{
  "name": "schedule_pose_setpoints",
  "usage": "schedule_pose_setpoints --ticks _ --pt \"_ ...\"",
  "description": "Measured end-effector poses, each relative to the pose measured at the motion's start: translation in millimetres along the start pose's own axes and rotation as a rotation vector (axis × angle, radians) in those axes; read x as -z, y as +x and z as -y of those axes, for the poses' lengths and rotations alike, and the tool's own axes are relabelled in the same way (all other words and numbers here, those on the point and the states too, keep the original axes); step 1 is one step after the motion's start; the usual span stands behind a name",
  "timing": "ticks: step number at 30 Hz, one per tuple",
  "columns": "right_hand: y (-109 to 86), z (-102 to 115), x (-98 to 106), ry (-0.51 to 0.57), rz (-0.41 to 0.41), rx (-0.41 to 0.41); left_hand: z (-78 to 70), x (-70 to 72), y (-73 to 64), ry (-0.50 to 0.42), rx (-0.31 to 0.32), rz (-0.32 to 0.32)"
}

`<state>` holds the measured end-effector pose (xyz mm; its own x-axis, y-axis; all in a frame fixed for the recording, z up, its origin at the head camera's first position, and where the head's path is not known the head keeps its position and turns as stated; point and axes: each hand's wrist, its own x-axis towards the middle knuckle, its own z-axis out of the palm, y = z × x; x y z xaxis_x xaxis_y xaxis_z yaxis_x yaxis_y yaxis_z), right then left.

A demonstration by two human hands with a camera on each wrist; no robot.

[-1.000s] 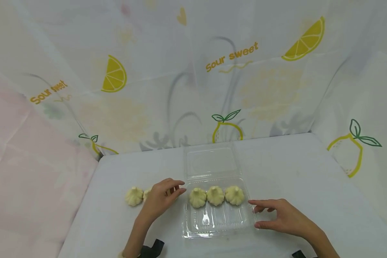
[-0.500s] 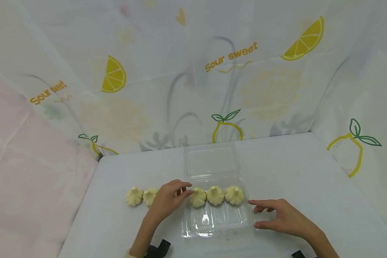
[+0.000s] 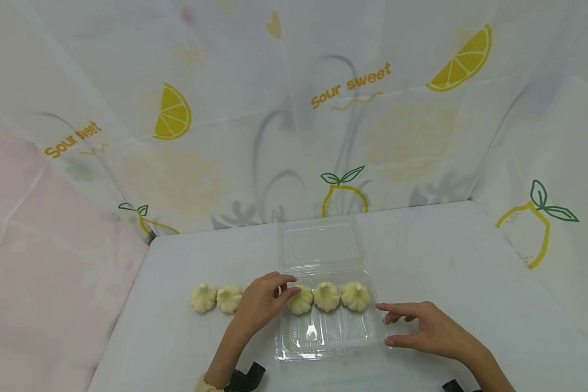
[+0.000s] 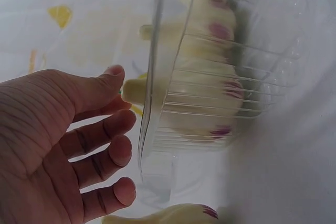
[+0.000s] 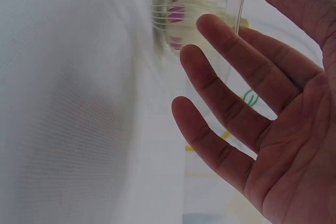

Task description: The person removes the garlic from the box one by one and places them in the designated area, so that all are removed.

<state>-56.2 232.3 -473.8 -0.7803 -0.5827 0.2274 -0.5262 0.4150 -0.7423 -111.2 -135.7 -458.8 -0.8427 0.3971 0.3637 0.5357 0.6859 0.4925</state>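
Note:
A clear plastic clamshell box [image 3: 333, 335] lies with its lid folded back, and a row of 3 garlic bulbs [image 3: 326, 297] sits in its far half. Through the box wall in the left wrist view, the bulbs [image 4: 202, 100] show purple marks at their bases. My left hand [image 3: 262, 302] hovers over the box's left edge, thumb and fingers loosely bent and apart, fingertips right by the stem of the leftmost bulb [image 3: 301, 302]. My right hand [image 3: 426, 329] stands at the box's right side, its fingers spread, with index fingertip and thumb tip at the rim.
Left of the box, two more garlic bulbs, one [image 3: 203, 298] beside another [image 3: 228, 299], lie on the white table [image 3: 166, 337]. The box's lid [image 3: 322, 246] lies flat toward the back. A lemon-printed cloth [image 3: 255, 136] hangs behind the table.
My left hand has moved right, from beside the box to over its left edge at the leftmost bulb, uncovering a bulb on the table. The right hand stays at the rim.

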Motion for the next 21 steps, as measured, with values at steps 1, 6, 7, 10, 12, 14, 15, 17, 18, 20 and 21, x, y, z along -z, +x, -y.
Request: schedule_pose_setpoints --ticks 1,6,7,10,12,14,15,17,18,20,21 --pt "0.1 0.2 0.1 0.0 0.001 -0.001 -0.7 -0.1 0.8 0.005 -0.002 0.002" --pt "0.3 1.1 0.1 0.006 0.005 -0.006 -3.6 -1.6 3.7 0.026 -0.014 0.018" --pt "0.4 0.9 0.0 0.01 0.007 -0.009 -4.0 -2.0 4.1 0.028 -0.018 0.021" --pt "0.5 0.6 -0.3 0.013 0.011 -0.014 -5.4 -3.0 5.7 0.033 -0.033 0.029" --pt "0.5 0.8 -0.2 0.011 0.01 -0.016 -6.7 -3.3 7.0 0.027 -0.043 0.033" --pt "0.5 1.1 -0.2 0.009 0.007 -0.015 -7.1 -3.9 7.8 0.025 -0.048 0.039" --pt "0.5 1.2 -0.3 0.01 0.005 -0.013 -7.3 -4.2 8.0 0.024 -0.047 0.042" --pt "0.2 1.0 -0.1 0.012 0.002 -0.011 -7.6 -5.2 8.7 0.024 -0.039 0.054" --pt "0.0 0.8 -0.1 0.013 0.0 -0.01 -7.5 -5.8 8.7 0.023 -0.033 0.062" --pt "-0.4 0.1 -0.1 0.016 -0.004 -0.008 -7.5 -7.0 8.7 0.022 -0.023 0.076" --pt "-0.5 -0.2 -0.1 0.017 -0.004 -0.009 -7.3 -7.7 8.7 0.024 -0.017 0.083"
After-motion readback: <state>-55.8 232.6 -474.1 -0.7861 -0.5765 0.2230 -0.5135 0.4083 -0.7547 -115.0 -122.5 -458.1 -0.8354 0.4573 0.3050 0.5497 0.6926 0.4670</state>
